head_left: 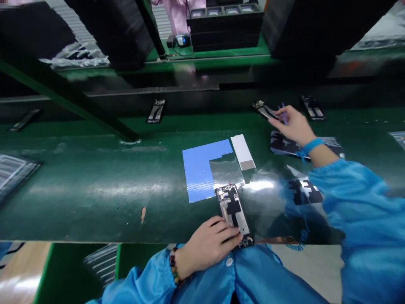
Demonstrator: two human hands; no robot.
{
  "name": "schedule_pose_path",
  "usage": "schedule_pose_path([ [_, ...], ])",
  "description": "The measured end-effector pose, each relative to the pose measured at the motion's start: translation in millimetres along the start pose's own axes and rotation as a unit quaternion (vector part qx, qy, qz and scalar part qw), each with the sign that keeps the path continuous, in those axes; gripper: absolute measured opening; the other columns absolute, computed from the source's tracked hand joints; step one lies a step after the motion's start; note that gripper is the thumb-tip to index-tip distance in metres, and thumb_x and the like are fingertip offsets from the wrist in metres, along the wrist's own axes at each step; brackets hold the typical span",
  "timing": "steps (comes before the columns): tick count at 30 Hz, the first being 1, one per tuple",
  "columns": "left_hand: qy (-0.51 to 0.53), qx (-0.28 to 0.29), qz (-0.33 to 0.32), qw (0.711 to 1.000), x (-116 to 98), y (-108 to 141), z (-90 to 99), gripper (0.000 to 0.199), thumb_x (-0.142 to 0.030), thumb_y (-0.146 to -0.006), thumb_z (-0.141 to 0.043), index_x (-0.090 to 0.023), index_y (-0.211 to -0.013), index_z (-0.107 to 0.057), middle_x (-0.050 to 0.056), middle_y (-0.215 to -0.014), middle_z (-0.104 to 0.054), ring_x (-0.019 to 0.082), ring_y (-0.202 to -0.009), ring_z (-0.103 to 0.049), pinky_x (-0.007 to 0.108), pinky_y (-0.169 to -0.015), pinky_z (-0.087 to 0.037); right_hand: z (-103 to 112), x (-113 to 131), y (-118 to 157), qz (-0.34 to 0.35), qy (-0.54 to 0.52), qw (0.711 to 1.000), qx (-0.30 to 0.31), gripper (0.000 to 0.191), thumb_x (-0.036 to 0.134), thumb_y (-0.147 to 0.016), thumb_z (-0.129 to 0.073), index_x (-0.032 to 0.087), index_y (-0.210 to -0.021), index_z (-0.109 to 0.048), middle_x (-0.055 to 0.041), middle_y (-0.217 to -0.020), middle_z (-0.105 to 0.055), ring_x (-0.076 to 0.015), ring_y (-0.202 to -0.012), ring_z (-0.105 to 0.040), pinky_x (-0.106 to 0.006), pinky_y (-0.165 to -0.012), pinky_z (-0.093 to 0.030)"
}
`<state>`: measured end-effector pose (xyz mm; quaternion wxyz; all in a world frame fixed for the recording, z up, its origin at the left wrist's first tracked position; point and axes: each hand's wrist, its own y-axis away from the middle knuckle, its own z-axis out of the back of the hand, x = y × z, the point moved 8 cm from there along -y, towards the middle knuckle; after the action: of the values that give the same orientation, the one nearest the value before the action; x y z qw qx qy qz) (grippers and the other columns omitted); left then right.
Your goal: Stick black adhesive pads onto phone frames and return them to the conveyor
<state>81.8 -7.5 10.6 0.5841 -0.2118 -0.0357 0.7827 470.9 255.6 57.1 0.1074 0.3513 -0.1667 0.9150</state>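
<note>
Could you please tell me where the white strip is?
In the head view, the white strip lies near centre, right of the blue sheet, beyond the phone under the left hand.

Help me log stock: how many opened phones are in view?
5: one phone under the left hand, one at the right hand, one right of that, one right of the post, and a blurred, likely one at far left. More may be hidden.

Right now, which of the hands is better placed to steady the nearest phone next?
Likely the left hand: it rests on the nearest phone. The right hand is farther out, at another phone, with a purple tool.
</note>
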Motion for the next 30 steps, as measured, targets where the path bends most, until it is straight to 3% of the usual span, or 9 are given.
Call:
schedule_pose_path([
  [4, 0.024, -0.119, -0.038, 0.992, -3.1, -7.9, 48.9, 0.022, -0.020, -0.116, -0.060, -0.020, -0.122, -0.082, 0.000, -0.116, -0.086, 0.015, -0.109, -0.073, 0.033, -0.101, -0.051, -30.2, -38.4, -43.0, -0.054, 0.070, 0.996, 0.019, 0.050, 0.040, -0.074, -0.102, 0.022, -0.108, -0.070, -0.0049, -0.086, -0.071, -0.0295, -0.098, -0.068, -0.050, -0.107, -0.054],
  [8, 0.005, -0.180, -0.017, 0.983, 35.5, -27.8, 115.7, 0.029, -0.012, -0.113, -0.060, -0.024, -0.128, -0.082, 0.001, -0.102, -0.084, 0.014, -0.092, -0.071, 0.033, -0.085, -0.051, -33.1, -51.2, -59.5, -0.058, 0.082, 0.995, 0.014, 0.046, 0.037, -0.075, -0.097, 0.021, -0.108, -0.069, -0.0061, -0.091, -0.072, -0.0302, -0.100, -0.067, -0.048, -0.103, -0.054],
  [13, -0.017, -0.273, 0.072, 0.959, 158.8, -81.8, 149.3, 0.029, -0.014, -0.105, -0.072, -0.032, -0.122, -0.087, 0.002, -0.112, -0.080, 0.015, -0.096, -0.076, 0.027, -0.085, -0.060, -14.1, -36.4, -60.8, -0.046, 0.072, 0.996, -0.018, 0.040, 0.036, -0.073, -0.094, 0.024, -0.102, -0.068, -0.0038, -0.094, -0.075, -0.0258, -0.091, -0.066, -0.041, -0.096, -0.053],
  [18, 0.095, -0.241, 0.269, 0.928, 323.5, -149.4, 115.4, 0.018, -0.026, -0.099, -0.075, -0.022, -0.113, -0.087, 0.005, -0.131, -0.078, 0.023, -0.119, -0.074, 0.048, -0.123, -0.056, 17.4, 0.2, -26.0, -0.039, 0.043, 0.995, -0.084, 0.040, 0.051, -0.086, -0.083, 0.026, -0.112, -0.066, -0.0026, -0.105, -0.078, -0.0228, -0.089, -0.067, -0.037, -0.090, -0.053],
  [20, 0.151, -0.221, 0.321, 0.908, 361.4, -164.1, 100.7, 0.017, -0.031, -0.093, -0.081, -0.019, -0.104, -0.085, 0.003, -0.124, -0.079, 0.023, -0.115, -0.072, 0.057, -0.129, -0.051, 24.4, 19.8, 0.3, -0.025, 0.032, 0.995, -0.093, 0.044, 0.057, -0.086, -0.083, 0.028, -0.115, -0.066, -0.0001, -0.107, -0.078, -0.0222, -0.090, -0.068, -0.036, -0.089, -0.053],
  [23, 0.192, -0.222, 0.342, 0.893, 368.2, -171.8, 93.1, 0.025, -0.040, -0.090, -0.083, -0.017, -0.099, -0.082, 0.002, -0.115, -0.079, 0.024, -0.116, -0.071, 0.067, -0.135, -0.041, 21.5, 57.3, 46.6, 0.027, -0.044, 0.996, -0.079, 0.051, 0.061, -0.082, -0.087, 0.029, -0.117, -0.067, -0.0003, -0.111, -0.078, -0.0244, -0.096, -0.067, -0.037, -0.089, -0.052],
  [26, 0.273, -0.229, 0.351, 0.866, 331.0, -164.6, 88.4, 0.046, -0.064, -0.103, -0.065, -0.020, -0.109, -0.080, 0.004, -0.116, -0.081, 0.024, -0.110, -0.076, 0.064, -0.123, -0.056, 6.9, 97.2, 92.6, 0.070, -0.063, 0.992, -0.081, 0.051, 0.059, -0.083, -0.089, 0.029, -0.120, -0.068, -0.0003, -0.113, -0.079, -0.0257, -0.099, -0.066, -0.040, -0.093, -0.051],
  [28, 0.437, -0.209, 0.363, 0.796, 295.5, -154.0, 73.5, 0.064, -0.081, -0.102, -0.058, -0.023, -0.119, -0.076, 0.005, -0.116, -0.083, 0.024, -0.097, -0.079, 0.053, -0.097, -0.070, -13.6, 125.4, 118.9, 0.122, -0.064, 0.989, -0.059, 0.052, 0.056, -0.084, -0.090, 0.029, -0.124, -0.068, 0.0008, -0.123, -0.081, -0.0256, -0.103, -0.068, -0.043, -0.102, -0.050],
  [30, 0.548, -0.220, 0.381, 0.711, 263.7, -135.3, 63.4, 0.066, -0.077, -0.084, -0.087, -0.024, -0.121, -0.075, 0.004, -0.114, -0.084, 0.023, -0.089, -0.079, 0.038, -0.078, -0.071, -35.5, 143.5, 139.8, 0.150, -0.069, 0.985, -0.039, 0.052, 0.055, -0.081, -0.093, 0.032, -0.122, -0.071, 0.0039, -0.130, -0.082, -0.0271, -0.106, -0.070, -0.045, -0.104, -0.051],
])
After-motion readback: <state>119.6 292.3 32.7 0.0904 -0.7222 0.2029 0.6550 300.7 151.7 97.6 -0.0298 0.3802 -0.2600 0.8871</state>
